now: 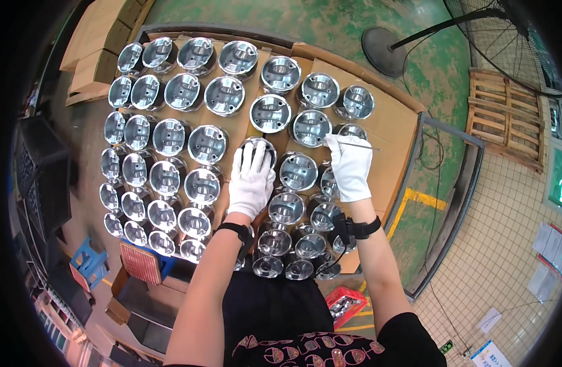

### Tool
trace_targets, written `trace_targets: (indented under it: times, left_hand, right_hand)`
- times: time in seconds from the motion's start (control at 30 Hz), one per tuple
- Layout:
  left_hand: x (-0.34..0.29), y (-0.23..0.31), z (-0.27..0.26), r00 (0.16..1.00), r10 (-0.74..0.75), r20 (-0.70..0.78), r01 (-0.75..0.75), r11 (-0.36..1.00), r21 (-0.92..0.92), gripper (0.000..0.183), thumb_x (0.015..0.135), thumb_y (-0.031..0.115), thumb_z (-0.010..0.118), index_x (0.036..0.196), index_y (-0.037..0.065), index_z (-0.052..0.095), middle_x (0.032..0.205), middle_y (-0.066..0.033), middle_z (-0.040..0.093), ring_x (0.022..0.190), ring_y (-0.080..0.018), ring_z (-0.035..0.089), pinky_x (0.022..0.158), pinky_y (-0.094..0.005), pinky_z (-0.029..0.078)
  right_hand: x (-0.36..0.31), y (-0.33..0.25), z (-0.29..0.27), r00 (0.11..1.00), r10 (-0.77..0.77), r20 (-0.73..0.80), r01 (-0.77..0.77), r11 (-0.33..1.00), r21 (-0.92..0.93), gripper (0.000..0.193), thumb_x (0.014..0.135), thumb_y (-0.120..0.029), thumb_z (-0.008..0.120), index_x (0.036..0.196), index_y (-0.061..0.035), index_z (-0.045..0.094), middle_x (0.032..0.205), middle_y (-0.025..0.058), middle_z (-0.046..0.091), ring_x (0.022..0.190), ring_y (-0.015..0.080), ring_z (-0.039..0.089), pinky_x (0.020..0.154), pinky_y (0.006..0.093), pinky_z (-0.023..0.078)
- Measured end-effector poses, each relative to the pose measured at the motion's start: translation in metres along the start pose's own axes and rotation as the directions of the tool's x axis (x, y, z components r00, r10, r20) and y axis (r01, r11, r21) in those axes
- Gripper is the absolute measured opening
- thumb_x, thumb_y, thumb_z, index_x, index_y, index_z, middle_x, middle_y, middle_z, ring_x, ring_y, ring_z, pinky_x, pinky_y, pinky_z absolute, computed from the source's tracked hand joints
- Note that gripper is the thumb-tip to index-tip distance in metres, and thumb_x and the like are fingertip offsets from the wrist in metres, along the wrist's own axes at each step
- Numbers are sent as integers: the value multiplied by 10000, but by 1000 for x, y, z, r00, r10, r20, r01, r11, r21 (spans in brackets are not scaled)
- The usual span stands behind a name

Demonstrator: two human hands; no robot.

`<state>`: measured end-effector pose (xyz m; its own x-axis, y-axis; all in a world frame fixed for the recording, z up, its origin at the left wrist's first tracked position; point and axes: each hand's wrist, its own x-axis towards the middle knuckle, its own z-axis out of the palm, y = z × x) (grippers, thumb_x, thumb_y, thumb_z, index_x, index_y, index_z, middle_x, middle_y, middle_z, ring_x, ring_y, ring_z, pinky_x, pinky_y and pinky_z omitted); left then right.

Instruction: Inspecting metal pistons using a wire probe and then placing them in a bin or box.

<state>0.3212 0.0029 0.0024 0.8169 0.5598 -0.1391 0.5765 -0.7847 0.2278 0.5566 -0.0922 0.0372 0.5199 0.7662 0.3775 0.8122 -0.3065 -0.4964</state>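
Note:
Shiny metal engine pistons (207, 144) stand in rows on a cardboard-covered table. My left hand (251, 183), in a white glove, lies over one piston (267, 147) near the middle, its fingers wrapped across the top and hiding most of it. In a white glove too, my right hand (352, 168) pinches a thin metal rod (365, 146) that sticks out to the right over the cardboard. Beside its fingertips stands another piston (311, 128), and others are partly covered by that hand. Dark straps circle both wrists.
Cardboard (394, 144) shows at the table's right side, with a dark metal frame (471, 168) past it. A pedestal fan's base (384, 52) and a wooden pallet (507, 116) stand beyond. A red crate (347, 306) sits low by my body; cartons (100, 43) are stacked far left.

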Motion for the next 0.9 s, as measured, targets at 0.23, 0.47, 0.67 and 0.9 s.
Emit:
trace_targets:
  times: [0.23,0.47,0.67,0.9]
  left_hand:
    - [0,-2,1,1000,-8,6,8,1000,-8,502,993,323,522,1425,77,592,1606,-129,417,1512,-335,315,1268,-513,176]
    - [-1,-5,1,1000,-7,26,8,1000,-5,508,991,328,530,1428,77,589,1613,-132,406,1510,-350,307,1268,-521,172]
    - [0,-3,2,997,-6,73,6,1000,-1,551,1002,367,502,1464,71,553,1633,-137,371,1536,-358,267,1273,-525,144]
    - [0,-4,1,998,-2,66,3,1000,-14,533,1001,362,510,1439,65,570,1629,-142,369,1530,-367,270,1269,-528,154]
  right_hand:
    - [59,-21,-20,977,192,-92,-158,945,287,355,984,-252,692,706,-32,715,640,103,680,567,289,630,582,397,481]
    - [68,-2,-7,998,24,-64,-27,999,-37,271,955,-222,716,755,-39,735,639,106,678,593,300,654,586,412,495]
    - [53,9,11,997,25,77,-15,992,-127,311,964,-272,689,733,-77,759,677,139,685,630,344,659,604,428,508]
    - [60,-22,-9,999,15,-37,-7,979,202,232,921,-203,750,751,-46,756,676,111,680,623,300,643,613,397,499]
